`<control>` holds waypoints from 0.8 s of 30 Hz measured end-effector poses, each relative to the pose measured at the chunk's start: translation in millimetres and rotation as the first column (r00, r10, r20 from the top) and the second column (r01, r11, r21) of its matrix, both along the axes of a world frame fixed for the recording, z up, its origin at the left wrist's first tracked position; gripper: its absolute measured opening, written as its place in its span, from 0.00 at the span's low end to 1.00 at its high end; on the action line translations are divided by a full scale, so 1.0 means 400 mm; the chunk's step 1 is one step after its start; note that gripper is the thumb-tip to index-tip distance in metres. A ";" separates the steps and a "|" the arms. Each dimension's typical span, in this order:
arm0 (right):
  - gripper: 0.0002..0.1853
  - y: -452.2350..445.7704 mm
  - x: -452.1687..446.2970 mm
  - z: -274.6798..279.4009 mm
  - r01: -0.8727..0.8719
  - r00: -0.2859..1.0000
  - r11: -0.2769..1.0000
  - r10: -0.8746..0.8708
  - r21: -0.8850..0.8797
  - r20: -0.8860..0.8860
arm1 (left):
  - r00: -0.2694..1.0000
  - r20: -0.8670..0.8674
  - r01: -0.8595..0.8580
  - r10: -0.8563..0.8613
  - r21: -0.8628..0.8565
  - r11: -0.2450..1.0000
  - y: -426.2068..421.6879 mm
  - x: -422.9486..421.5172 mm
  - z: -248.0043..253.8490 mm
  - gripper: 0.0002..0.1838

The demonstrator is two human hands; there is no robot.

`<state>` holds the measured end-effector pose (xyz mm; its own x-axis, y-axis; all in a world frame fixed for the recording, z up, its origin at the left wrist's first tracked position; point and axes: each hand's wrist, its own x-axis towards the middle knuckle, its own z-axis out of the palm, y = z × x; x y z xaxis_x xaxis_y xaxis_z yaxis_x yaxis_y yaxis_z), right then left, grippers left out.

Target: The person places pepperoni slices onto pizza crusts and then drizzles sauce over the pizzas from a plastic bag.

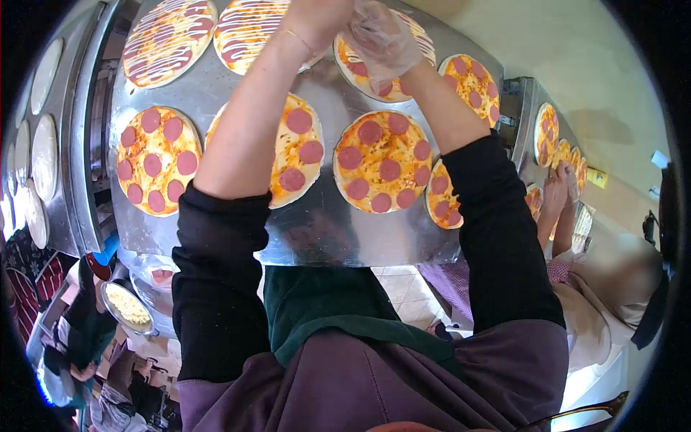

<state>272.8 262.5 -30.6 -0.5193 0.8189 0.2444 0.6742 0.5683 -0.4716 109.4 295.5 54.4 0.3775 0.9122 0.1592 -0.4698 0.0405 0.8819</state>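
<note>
My left hand (320,20), bare, is at the top edge of the view, its fingers cut off or hidden. Beside it, touching or nearly so, my right hand (385,43) wears a crinkled clear plastic glove. The right fingers look curled in; what they hold, if anything, is hidden. Under the right hand lies a sausage-topped pizza (392,90) with white sauce lines. Two more pizzas with white zigzag sauce, one at far left (169,39) and one partly behind my left wrist (241,36), lie in the same row.
Nearer me on the metal table (360,241) are pizzas without white lines, such as a left one (158,162) and a middle one (385,162). Pale dough bases (44,158) fill a left rack. At right, a co-worker's hands (561,180) touch pizzas. A bowl (129,309) sits lower left.
</note>
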 end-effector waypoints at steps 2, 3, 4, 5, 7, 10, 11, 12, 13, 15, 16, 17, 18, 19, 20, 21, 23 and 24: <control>0.09 -0.056 0.053 0.016 -0.055 0.923 0.972 -0.038 -0.228 -0.384 | 0.984 -0.175 0.029 -0.032 -0.023 0.999 -0.024 0.039 -0.006 0.15; 0.08 -0.074 0.075 0.024 -0.110 0.831 0.938 -0.096 -0.330 -0.548 | 0.986 -0.162 0.027 -0.031 -0.026 0.999 -0.036 0.064 -0.011 0.15; 0.08 -0.091 0.090 0.036 -0.106 0.838 0.935 -0.099 -0.338 -0.537 | 0.982 -0.145 0.119 -0.123 -0.034 0.992 -0.047 0.094 -0.026 0.15; 0.10 -0.108 0.103 0.046 -0.161 0.770 0.905 -0.135 -0.395 -0.624 | 0.968 -0.128 0.210 -0.214 -0.041 0.977 -0.056 0.118 -0.039 0.16; 0.14 -0.136 0.119 0.059 -0.288 0.599 0.833 -0.229 -0.473 -0.767 | 0.969 -0.159 0.198 -0.188 0.047 0.979 -0.067 0.144 -0.057 0.16; 0.18 -0.143 0.113 0.069 -0.427 0.388 0.756 -0.342 -0.496 -0.856 | 0.980 -0.170 0.119 -0.100 0.105 0.987 -0.069 0.133 -0.055 0.16; 0.18 -0.125 0.090 0.077 -0.309 0.513 0.739 -0.400 -0.599 -0.759 | 0.988 -0.148 0.048 -0.038 0.068 0.997 -0.068 0.110 -0.038 0.16; 0.19 -0.113 0.071 0.081 -0.178 0.618 0.713 -0.455 -0.678 -0.641 | 0.987 -0.158 0.049 -0.038 0.070 0.996 -0.062 0.084 -0.020 0.16; 0.19 -0.108 0.064 0.072 -0.187 0.612 0.715 -0.452 -0.674 -0.649 | 0.995 -0.053 0.085 -0.089 -0.060 0.995 -0.055 0.051 0.006 0.16; 0.19 -0.100 0.056 0.040 -0.120 0.686 0.801 -0.360 -0.587 -0.632 | 0.991 0.052 0.128 -0.120 -0.186 0.974 -0.031 0.004 -0.008 0.16; 0.19 -0.097 0.056 0.021 -0.089 0.724 0.839 -0.316 -0.536 -0.614 | 0.994 0.002 0.113 -0.113 -0.092 0.989 -0.013 -0.014 -0.020 0.16; 0.19 -0.095 0.056 0.002 -0.059 0.761 0.874 -0.274 -0.483 -0.589 | 0.994 -0.044 0.103 -0.103 0.002 0.995 -0.002 -0.022 -0.030 0.16; 0.19 -0.092 0.058 -0.014 -0.030 0.798 0.905 -0.233 -0.424 -0.555 | 0.994 -0.043 0.100 -0.100 0.002 0.995 -0.011 -0.013 -0.044 0.16; 0.19 -0.092 0.063 -0.029 -0.004 0.835 0.932 -0.196 -0.362 -0.514 | 0.997 -0.071 0.027 -0.027 -0.009 1.000 -0.051 -0.002 -0.007 0.15; 0.18 -0.097 0.068 -0.039 0.019 0.870 0.954 -0.164 -0.300 -0.465 | 0.994 -0.097 -0.047 0.045 -0.021 0.999 -0.076 0.013 0.015 0.14; 0.18 -0.101 0.075 -0.048 0.037 0.903 0.972 -0.132 -0.233 -0.410 | 0.995 -0.087 -0.049 0.047 -0.023 0.999 -0.077 0.035 0.005 0.14; 0.19 -0.128 0.102 -0.056 -0.055 0.821 0.963 -0.106 -0.263 -0.561 | 0.976 -0.065 0.202 -0.207 -0.086 0.976 -0.080 0.084 -0.043 0.14; 0.20 -0.140 0.119 -0.055 -0.151 0.704 0.951 -0.089 -0.270 -0.704 | 0.976 -0.055 0.204 -0.209 -0.088 0.975 -0.087 0.105 -0.062 0.14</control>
